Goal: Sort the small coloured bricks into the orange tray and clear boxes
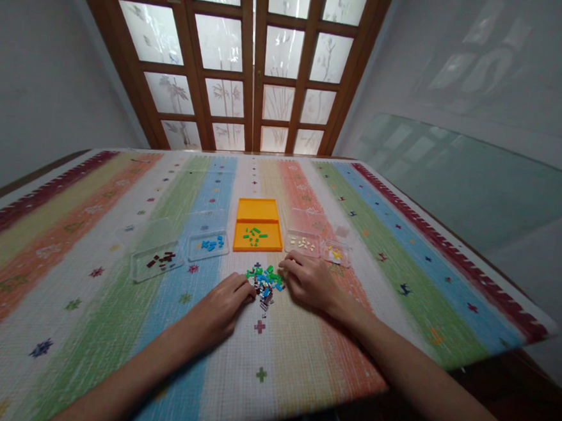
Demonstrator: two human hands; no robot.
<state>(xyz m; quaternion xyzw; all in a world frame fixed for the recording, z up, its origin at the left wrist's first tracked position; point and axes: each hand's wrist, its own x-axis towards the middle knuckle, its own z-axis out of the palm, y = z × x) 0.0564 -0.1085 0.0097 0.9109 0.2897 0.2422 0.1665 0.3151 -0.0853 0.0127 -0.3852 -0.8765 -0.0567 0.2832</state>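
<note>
A small pile of mixed coloured pieces, green, blue, dark and red, lies on the striped tablecloth. My left hand rests at the pile's left edge, fingers curled down against the pieces. My right hand lies at the pile's right edge, fingers bent and touching it. What either hand pinches, if anything, is too small to see. Behind the pile stands an open orange box with green pieces in it.
Clear lidded trays sit in a row: dark pieces far left, blue pieces, pale yellow pieces, yellow and red pieces right. The table's right edge and near edge are close. Wooden glazed doors stand behind.
</note>
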